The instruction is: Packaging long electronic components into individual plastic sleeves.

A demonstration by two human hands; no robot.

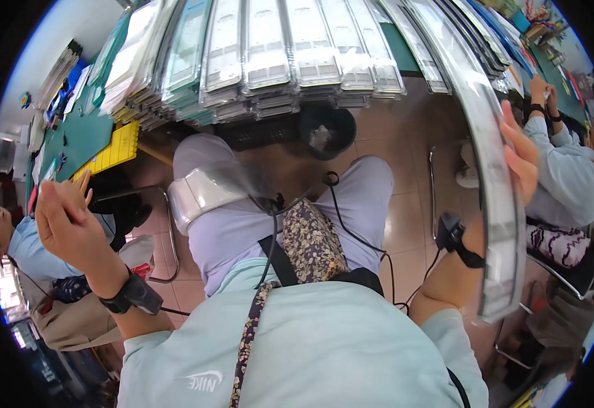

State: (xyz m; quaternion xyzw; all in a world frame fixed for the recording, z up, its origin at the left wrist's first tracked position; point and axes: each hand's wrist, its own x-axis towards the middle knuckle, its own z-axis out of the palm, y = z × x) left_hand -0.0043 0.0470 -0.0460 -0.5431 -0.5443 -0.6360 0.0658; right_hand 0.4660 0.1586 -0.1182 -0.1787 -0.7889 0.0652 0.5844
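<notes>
My right hand [520,153] grips a long, narrow, clear plastic case [501,224] at its outer edge. The case stands lengthwise at my right, its lower end beside my elbow. Raised at the left, my left hand [69,221] is closed with its fingers curled in; what they hold, if anything, is hidden. Several stacks of similar clear plastic cases [266,47] lie on the table ahead, their near ends jutting past its edge. A bent clear plastic piece [208,194] rests over my left thigh.
A dark bin [327,129] stands beneath the table edge. A yellow strip [112,153] lies along the green table [83,136] at left. Cables run over my lap beside a floral pouch [310,245]. Co-workers sit left [28,248] and right [569,170], near metal-framed stools.
</notes>
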